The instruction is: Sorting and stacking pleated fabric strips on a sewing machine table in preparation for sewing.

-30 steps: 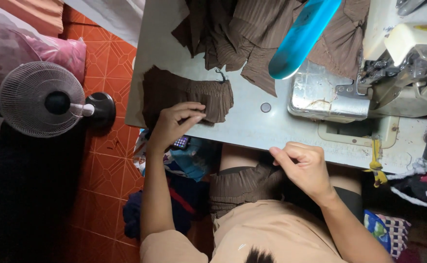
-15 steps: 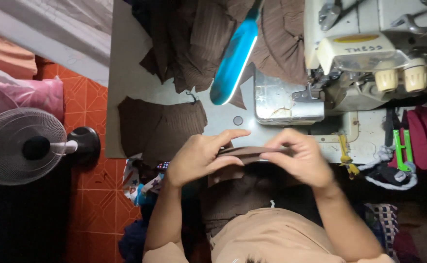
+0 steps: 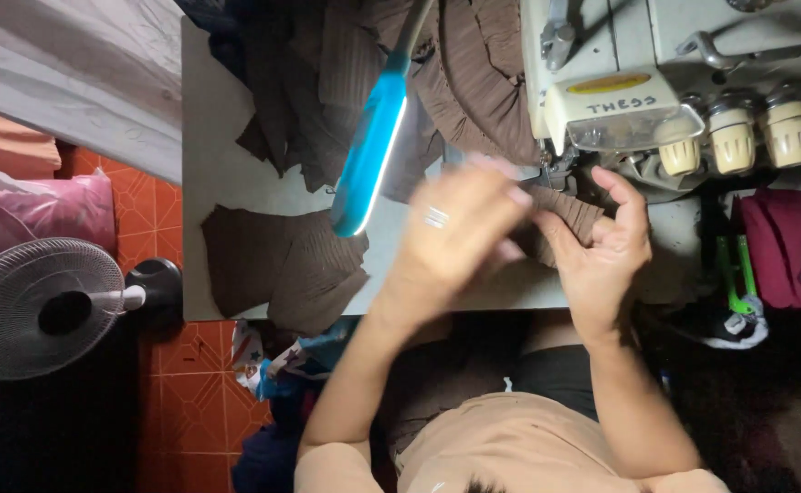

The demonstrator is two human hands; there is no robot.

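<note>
The sewing machine [image 3: 684, 82] is walling off the far right of the table [image 3: 213, 173]. A blue lamp arm [image 3: 370, 155] is slanting over the middle, and heaped brown fabric [image 3: 327, 82] is crowding the far edge. Bare tabletop is lying open only left of the lamp, above the cut brown pieces [image 3: 282, 269].

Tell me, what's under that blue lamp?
Under the blue lamp lie brown fabric pieces on the grey table. More brown cloth is heaped behind; what it covers is hidden.
</note>
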